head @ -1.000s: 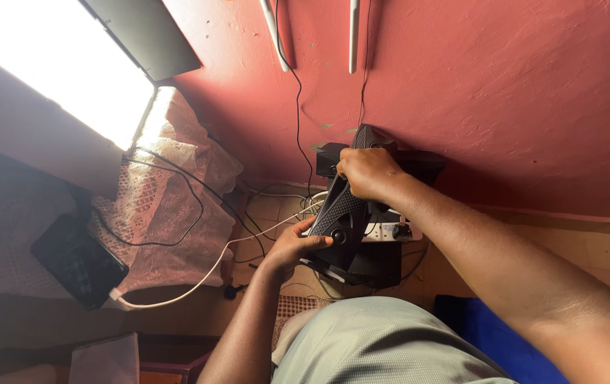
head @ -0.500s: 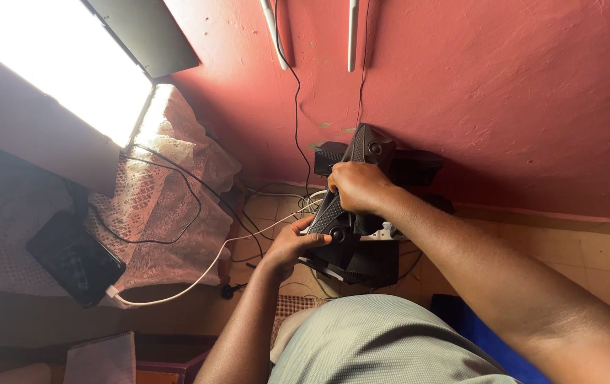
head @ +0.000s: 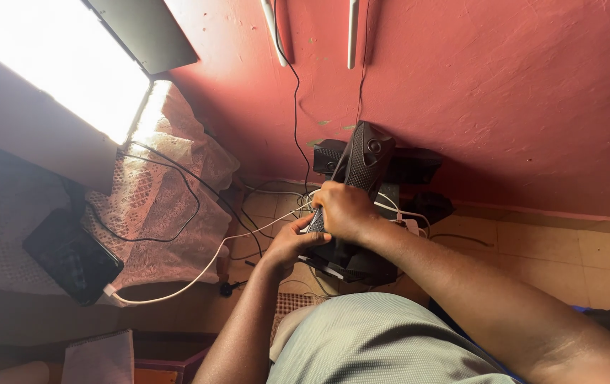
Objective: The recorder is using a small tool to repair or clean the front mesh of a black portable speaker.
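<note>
A tall black speaker (head: 362,160) with a textured mesh front leans on the tiled floor by the red wall. My right hand (head: 346,210) is wrapped around its middle. My left hand (head: 292,243) grips its lower end from the left, fingers curled under. The speaker's base (head: 355,263) sits among other dark boxes. White and black cables (head: 276,222) run past both hands toward the left.
A black phone (head: 72,256) lies on a lace-covered surface (head: 170,206) at the left, plugged into a white cable. More black speaker boxes (head: 411,165) stand against the red wall (head: 504,92). My knee in grey cloth (head: 383,345) fills the bottom. A bright window (head: 56,67) is upper left.
My right hand has slid down the speaker from near its top to its middle, closer to my left hand. The left hand stays at the lower end.
</note>
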